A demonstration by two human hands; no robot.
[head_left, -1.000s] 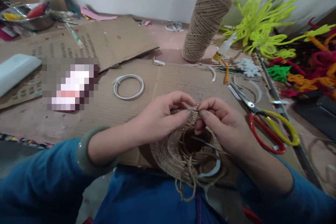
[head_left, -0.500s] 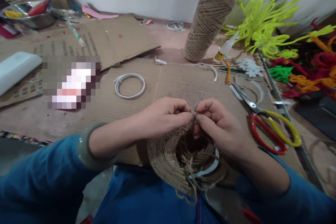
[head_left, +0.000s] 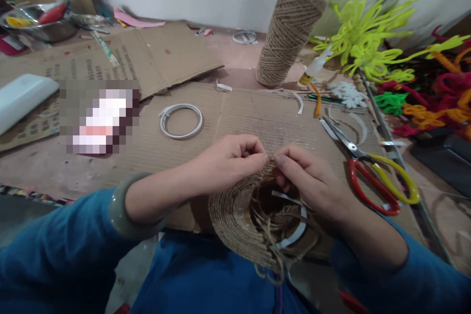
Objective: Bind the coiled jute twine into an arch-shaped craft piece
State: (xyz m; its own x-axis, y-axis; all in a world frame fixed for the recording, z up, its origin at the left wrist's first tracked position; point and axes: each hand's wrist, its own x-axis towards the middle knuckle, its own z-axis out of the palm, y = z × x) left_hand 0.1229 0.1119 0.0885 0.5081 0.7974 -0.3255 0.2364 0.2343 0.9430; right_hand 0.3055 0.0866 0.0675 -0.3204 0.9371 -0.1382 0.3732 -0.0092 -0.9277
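A ring-shaped piece of coiled jute twine stands at the table's near edge, with loose twine ends and a white strip hanging about its opening. At its top edge, my left hand is closed, thumb and forefinger pinching the twine. Close beside it, my right hand pinches at the same spot with its thumb and forefinger, the other fingers curled over the opening. The exact strand between the fingertips is mostly hidden.
Scissors with red and yellow handles lie to the right. A twine spool and a glue bottle stand behind. A white strip coil rests on the cardboard. Bright fuzzy-wire flowers crowd the right side.
My right hand has tilted lower, its fingers curling more. The twine ring has shifted slightly right, and one end of the white strip now shows inside its opening.
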